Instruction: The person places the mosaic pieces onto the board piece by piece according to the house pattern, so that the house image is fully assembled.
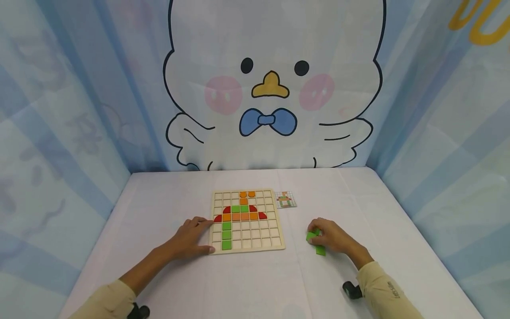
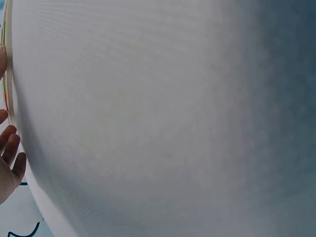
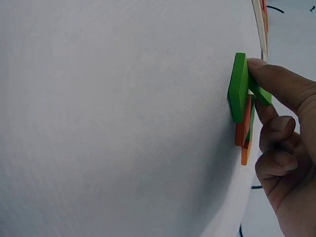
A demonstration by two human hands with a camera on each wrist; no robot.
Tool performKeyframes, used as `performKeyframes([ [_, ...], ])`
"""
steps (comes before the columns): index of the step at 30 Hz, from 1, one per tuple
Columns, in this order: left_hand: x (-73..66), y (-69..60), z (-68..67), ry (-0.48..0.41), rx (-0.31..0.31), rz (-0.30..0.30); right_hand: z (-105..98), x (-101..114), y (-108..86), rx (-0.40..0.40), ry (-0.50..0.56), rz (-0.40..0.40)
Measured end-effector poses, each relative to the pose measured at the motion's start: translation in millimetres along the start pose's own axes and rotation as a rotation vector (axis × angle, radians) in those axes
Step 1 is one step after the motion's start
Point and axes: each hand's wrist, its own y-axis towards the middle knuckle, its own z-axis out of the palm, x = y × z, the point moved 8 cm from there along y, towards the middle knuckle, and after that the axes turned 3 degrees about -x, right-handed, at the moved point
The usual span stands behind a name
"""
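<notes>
A light wooden grid board (image 1: 263, 232) lies on the table, with green, orange and red pieces set in some of its squares. My left hand (image 1: 190, 239) touches the board's left edge with fingers and thumb spread; in the left wrist view only part of that hand (image 2: 10, 158) shows. To the right of the board, my right hand (image 1: 330, 235) pinches a small green tile (image 3: 259, 91) between thumb and finger. Beside those fingers are another green tile (image 3: 238, 89) and orange pieces (image 3: 245, 154), seen edge-on in the right wrist view.
A small pattern card (image 1: 285, 200) with a coloured grid picture lies against the board's upper right side. White cloth (image 1: 247, 283) covers the table. Printed curtains (image 1: 271, 150) stand behind and at both sides.
</notes>
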Motion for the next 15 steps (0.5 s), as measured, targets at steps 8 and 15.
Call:
performKeyframes([
  [8,-1.3,0.8,0.8,0.005,0.0,0.0,5,6,2.4,0.01,0.089,-0.003],
  [15,-2.1,-1.2,0.2,-0.004,0.006,0.004,9,18,10.2,0.01,0.308,0.042],
])
